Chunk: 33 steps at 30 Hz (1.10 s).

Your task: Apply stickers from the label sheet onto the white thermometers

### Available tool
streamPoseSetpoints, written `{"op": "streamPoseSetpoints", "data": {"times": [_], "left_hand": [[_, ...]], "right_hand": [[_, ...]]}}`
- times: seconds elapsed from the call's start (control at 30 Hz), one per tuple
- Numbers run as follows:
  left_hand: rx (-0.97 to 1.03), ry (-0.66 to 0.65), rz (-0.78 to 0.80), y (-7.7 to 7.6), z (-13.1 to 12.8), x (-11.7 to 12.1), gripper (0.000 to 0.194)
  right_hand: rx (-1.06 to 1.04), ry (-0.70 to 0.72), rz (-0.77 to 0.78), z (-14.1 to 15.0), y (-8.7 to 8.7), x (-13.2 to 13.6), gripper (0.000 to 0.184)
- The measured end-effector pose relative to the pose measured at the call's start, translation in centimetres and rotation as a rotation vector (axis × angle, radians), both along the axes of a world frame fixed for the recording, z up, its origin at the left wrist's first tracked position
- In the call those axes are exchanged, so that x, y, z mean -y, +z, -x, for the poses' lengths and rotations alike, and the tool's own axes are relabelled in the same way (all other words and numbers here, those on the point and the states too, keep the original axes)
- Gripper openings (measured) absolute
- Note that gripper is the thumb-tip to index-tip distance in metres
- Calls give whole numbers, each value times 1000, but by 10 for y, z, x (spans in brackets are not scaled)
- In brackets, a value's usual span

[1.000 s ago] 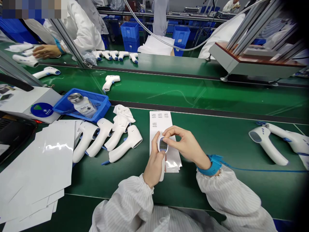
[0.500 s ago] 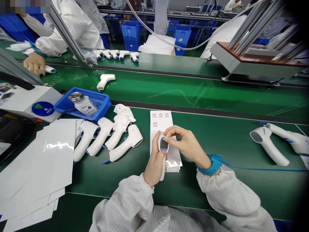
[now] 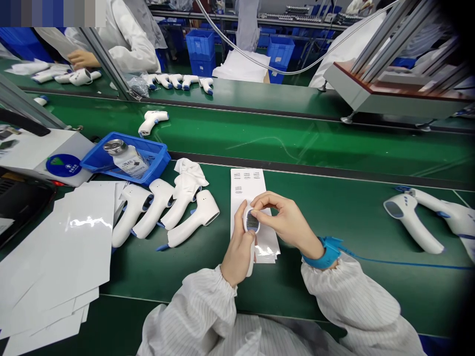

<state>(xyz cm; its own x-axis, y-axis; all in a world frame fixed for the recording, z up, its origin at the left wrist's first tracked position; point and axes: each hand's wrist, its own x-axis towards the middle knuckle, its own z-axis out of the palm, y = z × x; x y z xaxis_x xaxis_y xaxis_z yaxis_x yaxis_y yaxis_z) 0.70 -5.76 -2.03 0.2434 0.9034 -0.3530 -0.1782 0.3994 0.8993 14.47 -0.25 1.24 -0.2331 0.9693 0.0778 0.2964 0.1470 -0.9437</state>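
My left hand (image 3: 239, 252) is wrapped around a white infrared thermometer (image 3: 250, 264), its small grey screen facing up. The fingers of my right hand (image 3: 284, 217) are pinched together at the screen's upper right edge; whatever they may hold is too small to make out. Under both hands lies a white label sheet (image 3: 248, 180) with a few printed labels near its top. To the left, several white thermometers (image 3: 195, 220) rest in a row, one with a white cloth (image 3: 190, 172) draped over it. At right lies another thermometer (image 3: 411, 222), close to further white ones.
A blue tray (image 3: 158, 168) holds a white bottle (image 3: 128, 158) with a metal cap. White sheets (image 3: 81, 237) are stacked at left. Beyond runs a green conveyor belt (image 3: 260, 133) carrying a thermometer (image 3: 152, 121). A blue wrist strap cord (image 3: 389, 261) stretches right. A co-worker's hand (image 3: 83, 59) is at upper left.
On the belt, the thermometers have shifted left. The co-worker's hand has drawn back from the belt to the far bench. My own hands have hardly moved.
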Motion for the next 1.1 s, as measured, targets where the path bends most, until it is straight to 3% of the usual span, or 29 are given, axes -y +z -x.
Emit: {"op": "streamPoseSetpoints", "data": {"times": [0.2,0.3,0.43,0.63,0.8,0.9,1.1], "left_hand": [[33,23,-8,2,0,-3,53],[92,77,1,9,-2,-10,36],[39,156,34,19,-6,-16,31],[-102,234,-136,31,-1,-15,32],[-216,262,-351,31,1,-15,38],[-297,297,-433,28,0,-15,38],[-295,321,-415,30,2,-15,36]], "right_hand": [[11,-27,34,2,-1,1,9],[-9,-21,138,2,-1,-1,9],[-102,0,201,-1,6,-1,13],[-220,-50,130,-2,16,10,16],[-67,-163,-96,4,24,21,12],[14,-130,-186,6,31,26,13],[35,-114,-21,9,34,38,13]]}}
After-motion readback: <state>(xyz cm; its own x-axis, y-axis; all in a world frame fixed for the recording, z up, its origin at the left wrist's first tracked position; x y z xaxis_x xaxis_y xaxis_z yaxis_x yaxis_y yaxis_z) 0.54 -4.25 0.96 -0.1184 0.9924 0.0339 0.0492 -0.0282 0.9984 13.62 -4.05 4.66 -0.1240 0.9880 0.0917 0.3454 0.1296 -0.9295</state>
